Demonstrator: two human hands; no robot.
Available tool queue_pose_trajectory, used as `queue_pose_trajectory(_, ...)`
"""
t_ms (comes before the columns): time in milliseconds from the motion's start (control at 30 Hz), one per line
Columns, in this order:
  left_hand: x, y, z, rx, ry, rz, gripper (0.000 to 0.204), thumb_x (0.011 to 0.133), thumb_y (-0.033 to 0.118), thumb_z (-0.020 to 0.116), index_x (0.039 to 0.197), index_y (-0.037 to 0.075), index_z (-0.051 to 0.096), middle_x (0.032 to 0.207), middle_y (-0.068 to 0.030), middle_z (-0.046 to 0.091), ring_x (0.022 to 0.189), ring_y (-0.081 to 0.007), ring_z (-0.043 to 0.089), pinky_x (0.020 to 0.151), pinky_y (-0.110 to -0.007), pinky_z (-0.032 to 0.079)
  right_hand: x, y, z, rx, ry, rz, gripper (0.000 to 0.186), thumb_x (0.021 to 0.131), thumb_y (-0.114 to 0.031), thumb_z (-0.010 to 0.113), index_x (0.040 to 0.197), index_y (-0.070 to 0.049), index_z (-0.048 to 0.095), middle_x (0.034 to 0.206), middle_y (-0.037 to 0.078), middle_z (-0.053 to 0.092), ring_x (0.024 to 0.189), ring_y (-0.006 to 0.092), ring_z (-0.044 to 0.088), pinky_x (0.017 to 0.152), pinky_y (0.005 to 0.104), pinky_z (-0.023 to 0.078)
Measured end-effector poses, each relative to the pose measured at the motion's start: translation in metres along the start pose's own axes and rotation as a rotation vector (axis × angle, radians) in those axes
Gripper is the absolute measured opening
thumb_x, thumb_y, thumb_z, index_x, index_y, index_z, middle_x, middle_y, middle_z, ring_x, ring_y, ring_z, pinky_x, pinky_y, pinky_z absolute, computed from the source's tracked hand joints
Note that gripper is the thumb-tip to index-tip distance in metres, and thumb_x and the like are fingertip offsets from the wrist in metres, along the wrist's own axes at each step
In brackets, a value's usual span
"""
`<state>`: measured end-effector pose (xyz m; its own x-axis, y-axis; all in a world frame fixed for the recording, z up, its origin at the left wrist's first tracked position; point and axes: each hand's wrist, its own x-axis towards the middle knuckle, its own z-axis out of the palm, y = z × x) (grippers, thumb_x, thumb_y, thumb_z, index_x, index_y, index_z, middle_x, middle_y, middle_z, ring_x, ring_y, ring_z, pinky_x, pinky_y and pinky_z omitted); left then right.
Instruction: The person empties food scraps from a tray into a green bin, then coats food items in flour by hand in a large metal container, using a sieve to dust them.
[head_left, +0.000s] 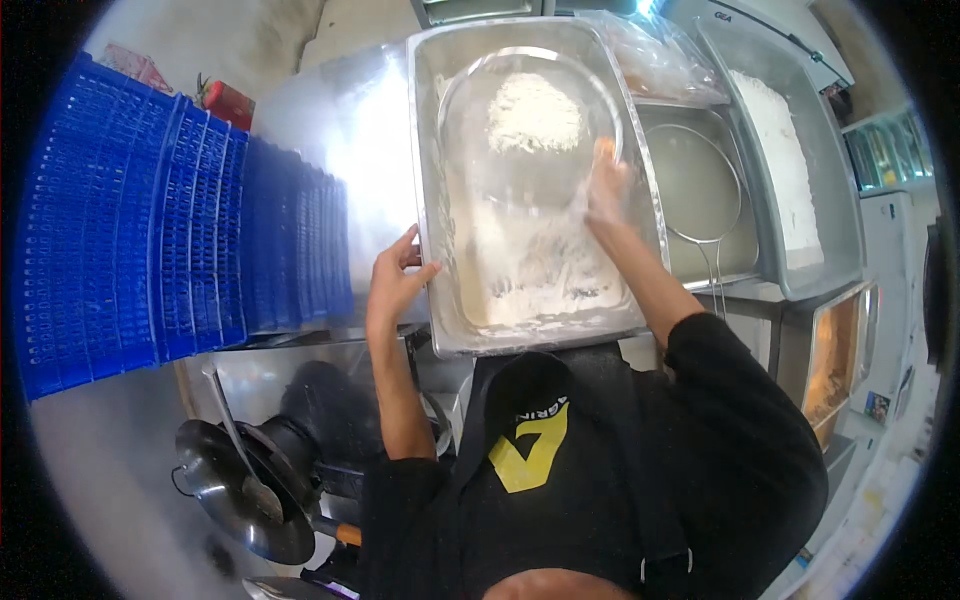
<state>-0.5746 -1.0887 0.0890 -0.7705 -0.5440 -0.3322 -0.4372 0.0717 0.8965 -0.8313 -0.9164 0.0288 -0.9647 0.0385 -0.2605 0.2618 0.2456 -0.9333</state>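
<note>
A deep, rectangular steel tray [540,342] stands in front of the person, silvery and dusted white, its long axis running near to far, the far end leaning slightly left. A round sieve [525,52] sits in its far half around a pale flour mound [535,112]. The left hand [400,275] grips the tray's left rim; the right hand [606,190] blurs at the sieve's right side, its grasp unclear.

Blu crates [95,240] w/ grid pattn; off-wht powder [535,112]; silv-gry tray [419,150]; blk clothes [740,420] w/ yel print [530,455].
</note>
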Motion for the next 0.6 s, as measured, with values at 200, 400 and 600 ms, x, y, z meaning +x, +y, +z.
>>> queue_pose_trajectory(200, 0.004, 0.007, 0.003, -0.010, -0.034, 0.026, 0.070, 0.069, 0.001, 0.068, 0.130, -0.007, 0.036, 0.096, -0.0172, 0.063, 0.081, -0.0174, 0.059, 0.066, -0.029, 0.050, 0.039, 0.029, 0.012, 0.188, 0.022, -0.070, 0.058, 0.085, -0.062, 0.040, 0.075, -0.006, 0.054, 0.051, 0.002, 0.041, 0.046, 0.0203, 0.043, 0.045, 0.0356, 0.038)
queue_pose_trajectory(400, 0.002, -0.006, 0.001, 0.055, 0.042, 0.035, 0.070, 0.068, 0.000, 0.068, 0.131, -0.006, 0.036, 0.095, -0.0170, 0.063, 0.079, -0.0166, 0.059, 0.065, -0.028, 0.050, 0.021, 0.007, 0.004, -0.095, -0.073, -0.150, 0.057, 0.085, -0.060, 0.041, 0.073, -0.005, 0.052, 0.056, 0.001, 0.043, 0.045, 0.0168, 0.041, 0.043, 0.0340, 0.036)
queue_pose_trajectory(600, 0.001, 0.006, 0.002, 0.032, 0.020, 0.016, 0.069, 0.070, 0.001, 0.067, 0.130, -0.007, 0.035, 0.094, -0.0171, 0.064, 0.080, -0.0166, 0.060, 0.063, -0.028, 0.049, 0.029, 0.009, -0.012, -0.100, -0.146, 0.041, 0.049, 0.088, -0.048, 0.043, 0.067, -0.006, 0.052, 0.050, 0.000, 0.041, 0.044, 0.0142, 0.044, 0.038, 0.0330, 0.033)
